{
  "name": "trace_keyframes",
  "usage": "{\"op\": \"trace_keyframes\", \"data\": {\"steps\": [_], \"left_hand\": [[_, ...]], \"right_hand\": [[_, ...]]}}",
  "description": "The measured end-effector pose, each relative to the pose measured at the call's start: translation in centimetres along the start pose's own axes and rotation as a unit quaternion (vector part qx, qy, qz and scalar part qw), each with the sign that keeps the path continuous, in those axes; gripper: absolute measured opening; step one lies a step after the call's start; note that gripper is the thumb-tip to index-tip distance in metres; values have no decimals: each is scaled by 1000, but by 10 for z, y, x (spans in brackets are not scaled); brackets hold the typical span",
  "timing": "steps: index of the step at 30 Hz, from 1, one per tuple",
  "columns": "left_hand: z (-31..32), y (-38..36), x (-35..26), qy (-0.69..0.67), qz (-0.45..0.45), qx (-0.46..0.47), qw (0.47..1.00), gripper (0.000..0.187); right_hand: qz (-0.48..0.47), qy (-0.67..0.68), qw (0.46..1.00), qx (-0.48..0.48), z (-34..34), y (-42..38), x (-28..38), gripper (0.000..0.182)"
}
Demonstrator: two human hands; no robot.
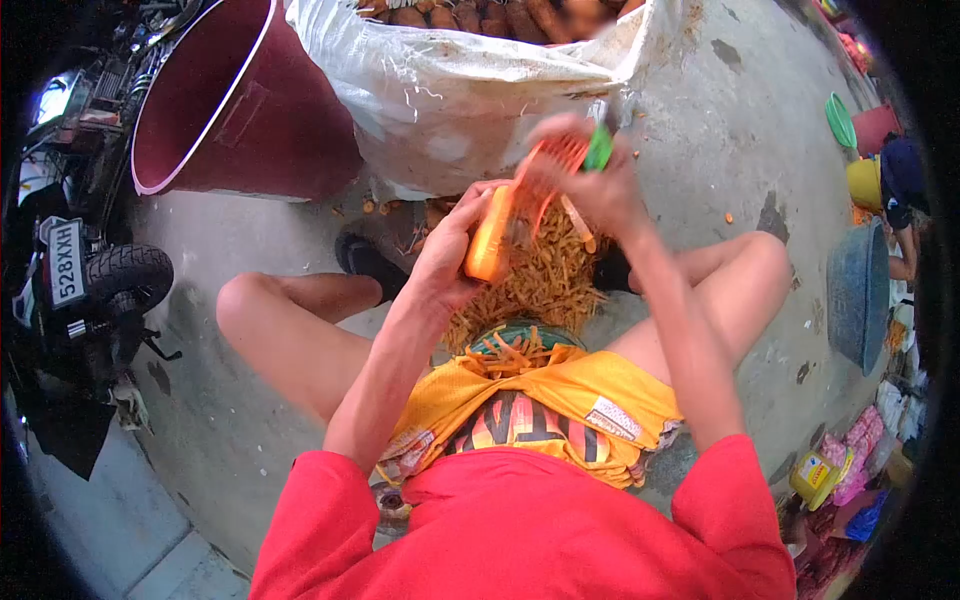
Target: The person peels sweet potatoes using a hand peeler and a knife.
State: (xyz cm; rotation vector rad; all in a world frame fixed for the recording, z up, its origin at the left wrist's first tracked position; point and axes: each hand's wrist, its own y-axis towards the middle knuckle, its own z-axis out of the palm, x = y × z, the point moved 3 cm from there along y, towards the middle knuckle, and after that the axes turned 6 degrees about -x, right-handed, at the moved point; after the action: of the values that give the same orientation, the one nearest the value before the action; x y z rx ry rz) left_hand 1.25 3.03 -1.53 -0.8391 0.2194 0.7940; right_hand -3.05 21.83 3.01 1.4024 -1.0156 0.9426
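Note:
My left hand [447, 243] is wrapped round a peeled, bright orange carrot [488, 242], held tilted above my lap. Just to its right, my right hand [605, 195] is closed on a peeler with a green end [598, 148]; motion blurs it and the reddish-orange part between the hands. Beneath both hands, a heap of orange peelings [545, 290] covers the floor between my legs. More strips lie on a green rim [520, 335] by my yellow shorts.
Ahead stands a white sack [450, 115] of unpeeled carrots, with a maroon bin [290, 130] tipped toward me at its left. A motorcycle wheel [125, 278] is at far left. On the right are a blue-grey basin [855, 300], another person's arm [906, 250] and a yellow container [815, 478].

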Motion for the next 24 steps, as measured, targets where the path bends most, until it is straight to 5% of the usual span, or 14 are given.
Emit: {"op": "trace_keyframes", "data": {"steps": [3, 5, 7, 13, 17, 19, 20, 24], "left_hand": [[-13, 11, 4, -9, 2, -21, 1000, 26], [-22, 5, 10, -22, -27, -23, 999, 26], [-21, 8, 8, -50, -58, 0, 997, 29], [-2, 8, -3, -87, -49, -29, 995, 37], [-16, 2, 3, -20, -77, 19, 997, 29], [-7, -1, 3, -46, -25, -43, 998, 35], [-13, 6, 1, 6, 11, 7, 1000, 32], [-11, 6, 6, -57, -8, -50, 997, 31]], "right_hand": [[-80, -73, 986, 127, 17, -10, 11, 15], [-86, -36, 993, 70, 7, 0, -19, 15], [44, -72, 995, -55, -23, 21, -37, 16], [-125, -49, 987, 92, 20, -4, 8, 15], [34, -22, 999, -28, -12, 17, -24, 12], [-46, -78, 996, -27, -10, 18, -10, 12], [-15, -26, 1000, 0, 2, 5, -1, 13], [-139, -50, 984, 98, 23, -4, 11, 21]]}}
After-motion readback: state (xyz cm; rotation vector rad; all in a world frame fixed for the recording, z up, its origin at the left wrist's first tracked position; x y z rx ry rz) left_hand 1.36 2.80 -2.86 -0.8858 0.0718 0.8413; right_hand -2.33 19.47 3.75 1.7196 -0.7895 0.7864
